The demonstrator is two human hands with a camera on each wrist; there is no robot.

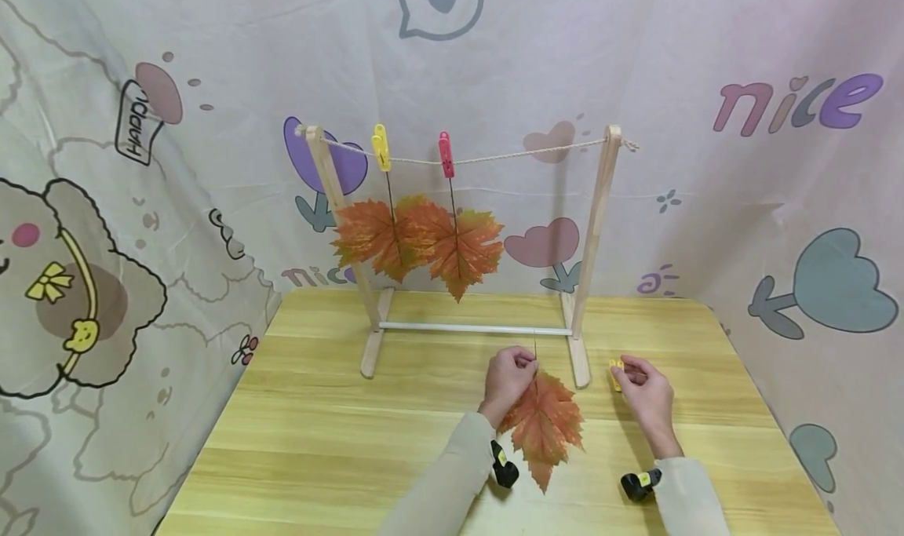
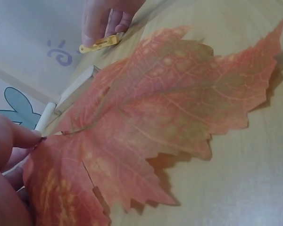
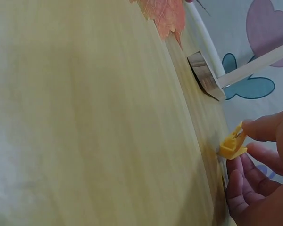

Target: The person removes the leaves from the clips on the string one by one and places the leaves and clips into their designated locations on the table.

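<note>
My left hand pinches the thin dark stem of an orange-red maple leaf; the blade hangs toward the table's front. In the left wrist view the leaf fills the middle, with my left fingertips at its stem base. To the right, my right hand holds a yellow clothespin between thumb and fingers. The right wrist view shows this clothespin in the fingertips of my right hand.
A wooden frame stands behind my hands with a string across its top. A yellow clothespin and a pink clothespin hold two leaves there. A white bar joins its feet on the table.
</note>
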